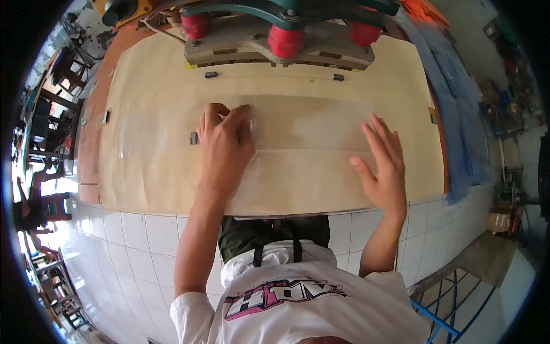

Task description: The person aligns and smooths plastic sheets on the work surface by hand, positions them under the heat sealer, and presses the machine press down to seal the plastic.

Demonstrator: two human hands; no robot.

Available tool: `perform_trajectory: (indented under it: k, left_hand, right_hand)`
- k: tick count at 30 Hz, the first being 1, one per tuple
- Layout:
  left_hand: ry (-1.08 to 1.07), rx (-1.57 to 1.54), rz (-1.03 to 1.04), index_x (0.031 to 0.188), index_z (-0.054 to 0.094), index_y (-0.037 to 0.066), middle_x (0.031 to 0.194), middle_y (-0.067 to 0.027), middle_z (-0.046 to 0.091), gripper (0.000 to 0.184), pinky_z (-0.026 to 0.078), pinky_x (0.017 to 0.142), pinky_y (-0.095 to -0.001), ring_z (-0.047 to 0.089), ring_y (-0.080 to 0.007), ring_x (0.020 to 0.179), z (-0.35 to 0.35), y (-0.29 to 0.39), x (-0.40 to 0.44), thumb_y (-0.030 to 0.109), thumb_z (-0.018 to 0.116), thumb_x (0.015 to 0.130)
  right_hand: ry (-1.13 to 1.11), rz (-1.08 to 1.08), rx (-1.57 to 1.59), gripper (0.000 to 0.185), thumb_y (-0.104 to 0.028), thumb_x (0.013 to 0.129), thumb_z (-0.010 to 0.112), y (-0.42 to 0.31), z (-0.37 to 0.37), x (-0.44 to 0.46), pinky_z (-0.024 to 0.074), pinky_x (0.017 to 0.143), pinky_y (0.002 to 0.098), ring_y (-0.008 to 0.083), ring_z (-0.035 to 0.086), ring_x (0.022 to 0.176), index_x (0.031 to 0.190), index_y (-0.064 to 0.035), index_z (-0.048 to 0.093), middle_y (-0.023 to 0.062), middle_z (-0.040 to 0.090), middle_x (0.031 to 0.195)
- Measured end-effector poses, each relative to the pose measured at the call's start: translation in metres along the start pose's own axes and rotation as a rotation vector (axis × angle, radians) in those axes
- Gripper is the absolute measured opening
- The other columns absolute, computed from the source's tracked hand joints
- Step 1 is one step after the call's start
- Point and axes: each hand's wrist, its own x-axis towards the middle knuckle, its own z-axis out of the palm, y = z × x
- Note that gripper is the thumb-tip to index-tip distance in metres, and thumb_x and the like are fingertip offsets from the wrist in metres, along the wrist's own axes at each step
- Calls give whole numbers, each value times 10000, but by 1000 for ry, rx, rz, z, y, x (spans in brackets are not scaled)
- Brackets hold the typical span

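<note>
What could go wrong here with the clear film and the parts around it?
The film could slip or wrinkle: the left hand's fingers bunch at its left end, while the right hand is spread open near its other end. The left hand might also knock the dark block close beside it. If the machine came down, fingers reaching nearer could be caught.

There were one left hand [226, 135] and one right hand [387, 175], three red cylindrical mounts [286, 41], one green metal bracket [243, 8], five small dark blocks [211, 74] and two dark straps [297, 250]; the clear plastic sheets [315, 123] could not be counted surely.
</note>
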Motion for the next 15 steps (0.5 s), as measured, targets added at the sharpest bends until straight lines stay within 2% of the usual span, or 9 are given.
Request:
perform_trajectory:
  k: [3,5,7,8,11,14,15]
  left_hand:
    - [8,-3,20,1070,738,103,1049,-145,560,269,422,902,-446,541,-327,998,1,-3,-1,34,616,840]
    - [11,-8,22,1069,738,104,1050,-144,561,267,422,897,-445,542,-326,1000,3,-4,0,39,619,838]
    - [24,8,38,1076,741,104,1050,-147,562,270,426,888,-442,545,-326,1003,3,-6,-1,51,623,839]
    - [26,12,40,1076,741,104,1050,-147,562,270,426,888,-442,545,-326,1003,3,-6,-1,51,623,839]
    - [12,12,17,1114,739,99,1076,-153,572,298,424,917,-452,542,-336,1036,3,-7,0,63,626,841]
    - [56,0,67,1160,728,90,1052,-162,590,325,460,897,-444,570,-340,1000,0,-11,1,72,638,848]
    - [37,-64,8,1178,720,81,1041,-165,610,327,482,870,-433,593,-334,973,-5,-9,3,89,656,857]
  right_hand:
    - [-24,-74,76,588,-297,896,704,-48,17,3,298,1148,580,353,420,1412,1428,-116,534,136,451,1527]
    - [-137,-163,123,573,-351,905,681,-76,32,4,315,1122,601,364,453,1370,1408,-113,545,151,457,1505]
    - [-121,-155,33,565,-378,909,666,-93,48,1,323,1108,608,363,462,1352,1396,-115,551,153,461,1490]
    - [-108,-147,-60,559,-405,914,652,-96,54,-1,331,1094,614,362,470,1334,1383,-117,558,154,465,1475]
    - [-54,-119,-37,539,-421,920,635,-98,62,-2,331,1080,628,357,469,1324,1363,-120,569,150,476,1452]
    - [-44,-106,-33,529,-427,925,624,-99,64,-3,318,1095,616,351,464,1332,1351,-117,575,142,486,1443]
    - [-39,-108,-27,529,-427,925,624,-99,65,-3,318,1095,616,351,464,1332,1351,-117,575,142,486,1443]
